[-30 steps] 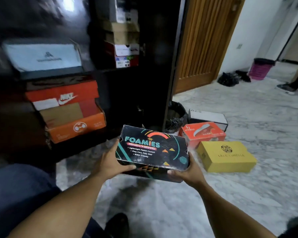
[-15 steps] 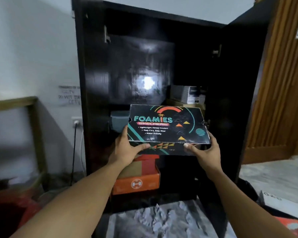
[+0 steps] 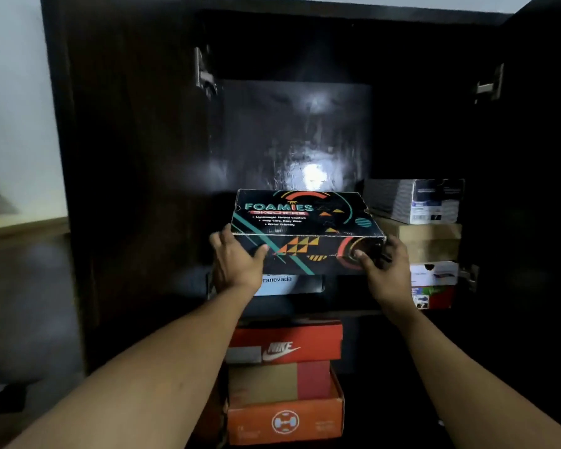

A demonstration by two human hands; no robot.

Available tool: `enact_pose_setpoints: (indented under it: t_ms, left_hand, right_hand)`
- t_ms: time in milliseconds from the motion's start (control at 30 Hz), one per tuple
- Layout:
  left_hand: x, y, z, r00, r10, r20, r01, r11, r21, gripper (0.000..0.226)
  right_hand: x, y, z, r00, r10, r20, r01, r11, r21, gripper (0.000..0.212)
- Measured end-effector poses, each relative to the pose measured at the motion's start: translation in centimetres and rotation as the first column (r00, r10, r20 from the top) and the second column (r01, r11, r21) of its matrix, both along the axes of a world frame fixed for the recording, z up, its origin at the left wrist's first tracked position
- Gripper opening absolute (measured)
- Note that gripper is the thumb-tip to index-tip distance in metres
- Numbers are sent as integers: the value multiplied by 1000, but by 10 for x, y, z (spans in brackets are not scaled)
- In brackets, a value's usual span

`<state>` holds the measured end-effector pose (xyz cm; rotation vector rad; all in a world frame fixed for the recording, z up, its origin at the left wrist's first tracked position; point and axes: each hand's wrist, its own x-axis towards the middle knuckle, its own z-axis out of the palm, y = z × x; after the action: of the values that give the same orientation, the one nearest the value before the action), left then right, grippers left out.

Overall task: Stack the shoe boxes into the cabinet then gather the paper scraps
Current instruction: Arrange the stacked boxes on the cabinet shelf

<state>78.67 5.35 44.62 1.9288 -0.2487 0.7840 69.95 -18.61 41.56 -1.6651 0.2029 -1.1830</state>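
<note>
Gripping the black Foamies box (image 3: 302, 234) by its ends, left hand (image 3: 235, 260) and right hand (image 3: 384, 270) fingers curl around it.

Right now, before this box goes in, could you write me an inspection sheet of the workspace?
Surface: dark cabinet shelf, mostly hidden by boxes.
Job's things: Foamies box held at the open cabinet, above a pale-labelled box; contact cannot be told. Nike box tops a stack over an orange box below. Grey box tops a right-hand stack. Paper scraps: nothing seen.
Clutter: nothing seen.
Hands: left hand and right hand each grip a near corner of the Foamies box.
Cables: nothing seen.
Surroundings: pale wall and a wooden ledge on the left.
</note>
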Motion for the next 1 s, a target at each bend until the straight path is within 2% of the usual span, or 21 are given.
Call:
enact_pose_setpoints:
  t_ms: [133, 200, 267, 333, 400, 600, 733, 900, 1000]
  left_hand:
    - [40, -13, -4, 999, -1, 49, 0, 1000, 20, 78]
    - [55, -15, -17, 999, 4, 45, -9, 992, 124, 67]
    - [68, -16, -32, 999, 37, 13, -40, 963, 265, 68]
    - [75, -18, -44, 997, 76, -11, -66, 915, 399, 79]
    - [84, -23, -53, 997, 81, -20, -62, 879, 473, 87]
    - [119, -32, -50, 994, 98, -50, -60, 862, 503, 87]
    - [139, -33, -60, 988, 86, -130, 0, 834, 552, 88]
    - [147, -38, -75, 987, 123, -106, -37, 807, 590, 93]
    - [145, -37, -73, 987, 77, -142, 17, 827, 563, 94]
  right_hand:
    - [59, -11, 0, 997, 57, -56, -59, 998, -31, 64]
    - [74, -11, -8, 995, 52, -81, -54, 998, -29, 52]
    - [86, -11, -15, 991, 72, -116, -78, 996, -42, 44]
    - [96, -11, -21, 976, 121, -182, -141, 985, -99, 53]
    - [109, -12, -25, 963, 169, -212, -199, 971, -130, 73]
    - [147, -11, -11, 939, 54, -340, -129, 970, -204, 79]
    - [170, -10, -19, 922, 96, -375, -173, 969, -176, 86]
    - [169, -16, -24, 912, 110, -396, -197, 962, -187, 81]
    - [158, -18, -16, 894, 142, -425, -260, 937, -234, 85]
